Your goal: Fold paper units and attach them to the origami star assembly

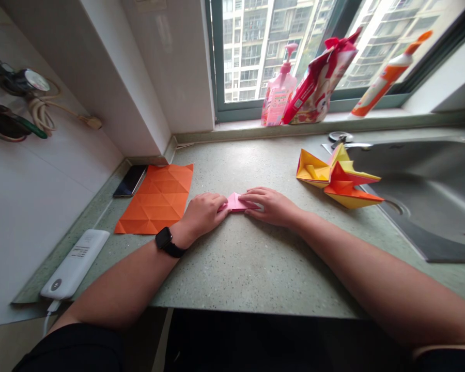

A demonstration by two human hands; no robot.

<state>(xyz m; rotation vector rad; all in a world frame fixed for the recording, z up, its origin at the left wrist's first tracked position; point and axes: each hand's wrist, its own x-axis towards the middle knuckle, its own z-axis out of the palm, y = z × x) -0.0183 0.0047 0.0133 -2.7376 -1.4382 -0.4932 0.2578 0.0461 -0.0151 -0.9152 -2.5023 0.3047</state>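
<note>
The 2 arms reach forward and angle inward, so the 2 hands meet in the middle. The left arm (pixel 127 284) is bare, its wrist straight. The left hand (pixel 205 212) is palm down with knuckles raised and fingers (pixel 220 202) curled. The right arm (pixel 372 279) is bare too. The right hand (pixel 271 205) lies flatter, palm down, fingers stretched toward the left hand, the fingertips close together.

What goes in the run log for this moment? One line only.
left hand: curled, touching pink paper | right hand: flat on it | surface: counter | nearby: orange sheet left, paper model right
</note>
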